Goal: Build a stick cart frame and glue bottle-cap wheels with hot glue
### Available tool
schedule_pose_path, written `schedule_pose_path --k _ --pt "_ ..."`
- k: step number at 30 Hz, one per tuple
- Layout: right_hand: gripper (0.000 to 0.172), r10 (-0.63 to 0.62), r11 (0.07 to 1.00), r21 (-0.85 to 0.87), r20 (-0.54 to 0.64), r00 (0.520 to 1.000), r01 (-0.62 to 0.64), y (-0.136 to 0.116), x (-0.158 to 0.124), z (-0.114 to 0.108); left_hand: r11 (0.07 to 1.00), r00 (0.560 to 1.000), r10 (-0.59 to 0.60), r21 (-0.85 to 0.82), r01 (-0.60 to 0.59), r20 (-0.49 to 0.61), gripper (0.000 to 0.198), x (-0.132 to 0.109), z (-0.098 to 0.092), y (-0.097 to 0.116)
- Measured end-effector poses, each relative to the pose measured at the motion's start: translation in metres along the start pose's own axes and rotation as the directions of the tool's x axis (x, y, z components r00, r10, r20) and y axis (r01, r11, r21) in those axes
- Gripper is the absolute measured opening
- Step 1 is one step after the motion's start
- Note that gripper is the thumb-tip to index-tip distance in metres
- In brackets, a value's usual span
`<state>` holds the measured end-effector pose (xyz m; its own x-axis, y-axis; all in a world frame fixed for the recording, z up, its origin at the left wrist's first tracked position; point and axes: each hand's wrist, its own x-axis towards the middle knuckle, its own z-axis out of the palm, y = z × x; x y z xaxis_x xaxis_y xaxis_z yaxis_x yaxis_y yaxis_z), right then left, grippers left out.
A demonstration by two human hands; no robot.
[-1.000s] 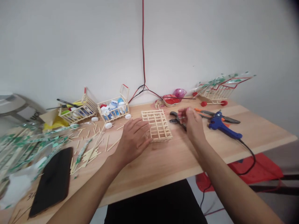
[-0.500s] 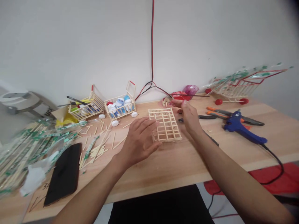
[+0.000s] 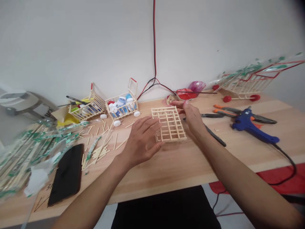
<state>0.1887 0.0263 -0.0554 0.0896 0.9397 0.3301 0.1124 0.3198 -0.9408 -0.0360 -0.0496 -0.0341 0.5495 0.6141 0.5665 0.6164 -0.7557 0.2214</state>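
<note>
A small basket frame of pale wooden sticks [image 3: 169, 124], built as a lattice, lies in the middle of the wooden table. Beside its left edge is my left hand [image 3: 144, 138], fingers spread and thumb apart, holding nothing; its fingertips overlap the edge, and I cannot tell whether they touch. My right hand [image 3: 192, 117] is at the far right corner of the frame. Its index finger stretches left past that corner and the other fingers are partly hidden; nothing shows in its grip.
To the right lie a blue glue gun [image 3: 254, 127], orange-handled pliers [image 3: 228, 109] and a black-handled tool [image 3: 215, 135]. Stick carts [image 3: 122, 106] stand at the back left, another cart [image 3: 250, 82] at the back right. Cut sticks [image 3: 100, 152] and a phone [image 3: 66, 173] lie left.
The view has shifted slightly. My right hand has moved a little closer to the frame's far right corner. My left hand stays beside the left edge.
</note>
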Motion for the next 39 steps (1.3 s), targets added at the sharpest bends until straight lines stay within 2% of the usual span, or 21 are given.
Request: schedule_pose_path --k 7,14,39 --pt "0.063 0.019 1.000 -0.025 0.042 0.999 -0.018 0.0034 -0.0011 -0.0004 1.000 1.000 0.003 -0.002 -0.003 -0.002 0.049 0.0007 0.0002 0.0008" --pt "0.061 0.046 0.995 0.081 0.111 0.993 -0.056 0.0057 -0.0002 0.0012 1.000 1.000 0.001 0.004 -0.001 -0.002 0.049 0.0016 0.0006 0.0007" --pt "0.051 0.057 0.998 0.034 0.109 0.992 -0.061 0.0073 -0.0002 0.0000 0.998 0.999 -0.051 0.025 0.051 -0.003 0.049 0.0004 0.0040 0.0022"
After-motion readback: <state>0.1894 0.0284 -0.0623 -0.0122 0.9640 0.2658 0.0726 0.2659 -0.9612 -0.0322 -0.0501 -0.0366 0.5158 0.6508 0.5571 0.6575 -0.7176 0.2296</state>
